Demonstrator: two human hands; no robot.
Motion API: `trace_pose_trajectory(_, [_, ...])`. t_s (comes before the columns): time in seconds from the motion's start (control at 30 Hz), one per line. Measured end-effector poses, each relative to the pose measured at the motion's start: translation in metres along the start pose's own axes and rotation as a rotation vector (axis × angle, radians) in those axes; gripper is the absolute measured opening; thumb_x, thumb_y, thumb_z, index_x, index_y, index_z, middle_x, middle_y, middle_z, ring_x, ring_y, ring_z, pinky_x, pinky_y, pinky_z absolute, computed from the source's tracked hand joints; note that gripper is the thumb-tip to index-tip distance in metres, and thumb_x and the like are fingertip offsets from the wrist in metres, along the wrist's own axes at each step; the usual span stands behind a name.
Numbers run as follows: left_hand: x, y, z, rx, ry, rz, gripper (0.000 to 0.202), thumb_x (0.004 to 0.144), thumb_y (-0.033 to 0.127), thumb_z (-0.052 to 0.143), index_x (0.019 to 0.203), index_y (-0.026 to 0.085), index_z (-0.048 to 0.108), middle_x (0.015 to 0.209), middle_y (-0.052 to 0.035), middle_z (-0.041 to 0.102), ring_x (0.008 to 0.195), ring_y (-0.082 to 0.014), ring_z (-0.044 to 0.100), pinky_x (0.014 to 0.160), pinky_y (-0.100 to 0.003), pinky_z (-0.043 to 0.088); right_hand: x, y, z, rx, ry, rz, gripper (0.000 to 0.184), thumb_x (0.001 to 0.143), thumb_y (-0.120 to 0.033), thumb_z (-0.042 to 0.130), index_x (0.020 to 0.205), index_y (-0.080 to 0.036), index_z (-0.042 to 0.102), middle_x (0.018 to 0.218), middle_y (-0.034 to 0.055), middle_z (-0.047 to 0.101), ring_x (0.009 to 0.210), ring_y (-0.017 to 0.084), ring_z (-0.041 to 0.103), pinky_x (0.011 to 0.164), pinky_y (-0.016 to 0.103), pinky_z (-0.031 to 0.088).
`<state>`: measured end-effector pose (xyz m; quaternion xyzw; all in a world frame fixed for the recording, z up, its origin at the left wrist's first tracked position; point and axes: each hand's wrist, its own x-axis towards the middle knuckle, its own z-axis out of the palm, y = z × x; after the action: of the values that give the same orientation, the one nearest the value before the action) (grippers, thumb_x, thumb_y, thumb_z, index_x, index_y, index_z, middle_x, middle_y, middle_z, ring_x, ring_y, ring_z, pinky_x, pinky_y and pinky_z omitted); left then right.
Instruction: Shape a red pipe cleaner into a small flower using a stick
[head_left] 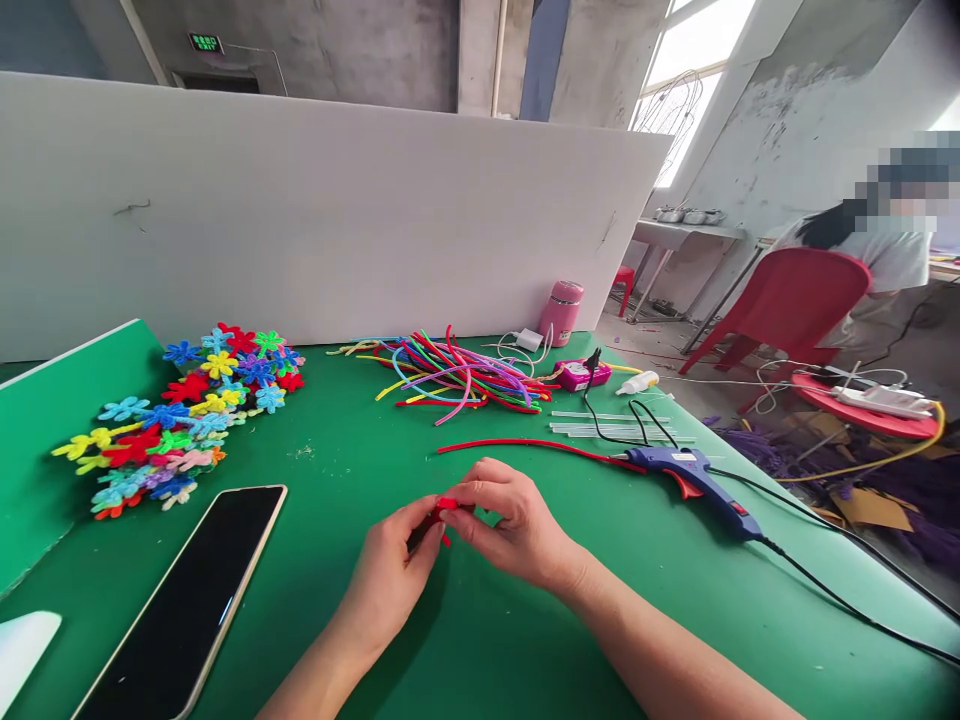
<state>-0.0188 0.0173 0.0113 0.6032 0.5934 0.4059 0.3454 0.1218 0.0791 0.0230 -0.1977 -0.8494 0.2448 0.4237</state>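
Observation:
Both hands meet low over the green table (480, 640), near its front middle. My left hand (394, 575) and my right hand (510, 520) pinch the same small red pipe-cleaner piece (445, 510) between their fingertips; fingers of both are closed round it. A long red pipe cleaner (525, 446) lies just beyond them. A blue hot glue gun (694, 478) rests on the table to the right of my right hand.
A heap of finished coloured pipe-cleaner flowers (180, 415) lies at left, a phone (187, 600) at front left. Loose coloured pipe cleaners (457, 375), glue sticks (607, 425), a pink bottle (561, 312) sit further back. A white board (300, 210) walls the far side. A person sits at right on a red chair (787, 300).

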Motion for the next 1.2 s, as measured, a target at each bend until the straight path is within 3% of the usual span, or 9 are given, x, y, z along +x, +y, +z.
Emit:
trace_pose_trajectory(0.1, [-0.002,0.004,0.001,0.061,-0.084,0.024,0.027,0.081,0.025,0.042,0.099,0.018,0.061,0.080,-0.0027,0.066,0.068,-0.0153,0.058,0.063,-0.024,0.046,0.002,0.002,-0.007,0.065,-0.040,0.131,0.018,0.079,-0.029,0.054,0.078,-0.016,0.066,0.065,0.0030,0.056,0.060,0.011,0.051,0.054,0.023,0.041])
trace_pose_trajectory(0.23, [-0.005,0.005,0.002,0.138,-0.177,0.068,0.024,0.080,0.020,0.043,0.094,0.021,0.062,0.081,-0.0018,0.066,0.073,-0.0155,0.059,0.068,-0.024,0.046,0.004,0.011,-0.013,0.315,-0.128,0.435,0.025,0.075,-0.039,0.058,0.074,-0.015,0.065,0.064,-0.0003,0.051,0.054,0.009,0.045,0.049,0.021,0.037])
trace_pose_trajectory(0.37, [-0.007,0.008,0.002,0.147,-0.183,0.131,0.021,0.077,0.020,0.046,0.083,0.022,0.067,0.077,-0.0027,0.067,0.070,-0.0169,0.061,0.065,-0.024,0.047,0.001,0.027,-0.012,0.563,-0.205,0.645,0.033,0.068,-0.045,0.062,0.066,-0.013,0.060,0.057,-0.0036,0.044,0.052,0.007,0.038,0.048,0.021,0.030])
trace_pose_trajectory(0.53, [-0.009,0.008,0.003,0.090,-0.126,0.175,0.019,0.074,0.023,0.053,0.084,0.025,0.069,0.075,-0.0039,0.069,0.068,-0.0193,0.062,0.063,-0.025,0.047,-0.001,0.037,-0.011,0.676,-0.224,0.749,0.033,0.063,-0.044,0.067,0.059,-0.013,0.054,0.052,-0.0061,0.040,0.051,0.006,0.031,0.048,0.021,0.022])
trace_pose_trajectory(0.83, [-0.012,0.003,0.005,0.165,-0.097,0.145,0.039,0.076,0.024,0.051,0.115,0.028,0.055,0.086,-0.0039,0.069,0.072,-0.0186,0.062,0.066,-0.027,0.050,0.000,0.038,-0.014,0.782,-0.219,0.884,0.032,0.063,-0.041,0.068,0.061,-0.015,0.049,0.049,-0.0082,0.036,0.045,0.004,0.023,0.043,0.021,0.012])
trace_pose_trajectory(1.03, [-0.012,0.012,0.004,-0.060,-0.126,0.114,0.033,0.076,0.022,0.049,0.108,0.026,0.061,0.093,-0.0039,0.067,0.078,-0.0167,0.062,0.070,-0.025,0.050,-0.001,0.037,-0.010,0.916,-0.206,0.868,0.032,0.066,-0.040,0.067,0.060,-0.015,0.046,0.048,-0.0083,0.032,0.043,0.004,0.024,0.043,0.020,0.015])
trace_pose_trajectory(1.13, [-0.010,0.014,0.002,-0.193,-0.070,0.035,0.032,0.074,0.026,0.054,0.105,0.024,0.062,0.093,-0.0051,0.066,0.078,-0.0179,0.061,0.069,-0.026,0.050,0.000,0.035,-0.007,0.847,-0.135,0.880,0.035,0.071,-0.045,0.060,0.060,-0.015,0.046,0.049,-0.0076,0.031,0.044,0.004,0.024,0.043,0.020,0.017])
trace_pose_trajectory(1.2, [-0.009,0.015,0.000,-0.274,-0.026,-0.034,0.034,0.072,0.029,0.056,0.106,0.024,0.062,0.087,-0.0047,0.066,0.073,-0.0169,0.059,0.064,-0.026,0.050,0.002,0.033,-0.007,0.754,-0.008,0.856,0.036,0.073,-0.046,0.056,0.060,-0.016,0.044,0.051,-0.0076,0.030,0.045,0.005,0.023,0.043,0.020,0.016])
